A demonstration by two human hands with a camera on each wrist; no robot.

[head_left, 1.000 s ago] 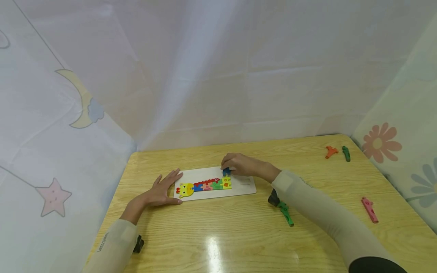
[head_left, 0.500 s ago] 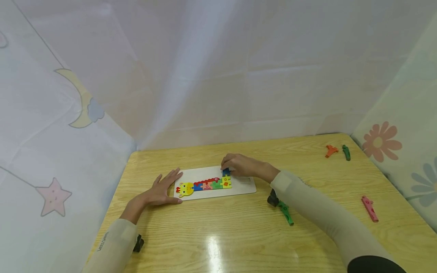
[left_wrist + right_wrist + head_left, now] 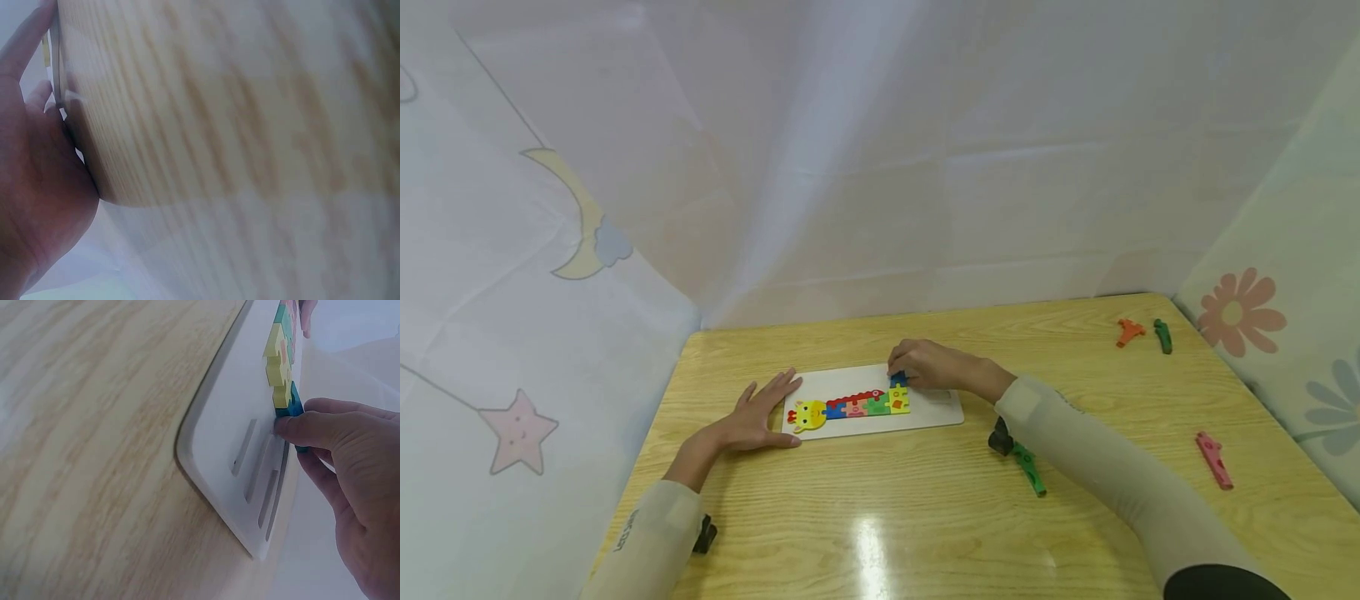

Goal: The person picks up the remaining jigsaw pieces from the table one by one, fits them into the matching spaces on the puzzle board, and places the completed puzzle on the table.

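Observation:
A white puzzle board (image 3: 842, 377) lies on the wooden table, bearing a giraffe's yellow head (image 3: 809, 415) and a joined row of blue, pink, green and yellow pieces. My left hand (image 3: 752, 422) rests at the board's left end with its fingers spread and straight. At the far edge of the row, my right hand (image 3: 931, 364) pinches a dark blue puzzle piece (image 3: 291, 403) between thumb and fingers, right against the yellow piece (image 3: 277, 362). Part of the blue piece is hidden by the fingers. Narrow slots (image 3: 259, 469) show in the board's right end.
A green piece (image 3: 1028, 469) lies near the right forearm. Farther right are a pink piece (image 3: 1213, 460), an orange piece (image 3: 1130, 332) and a dark green piece (image 3: 1162, 336). A white printed curtain (image 3: 925, 208) surrounds the table's back and sides.

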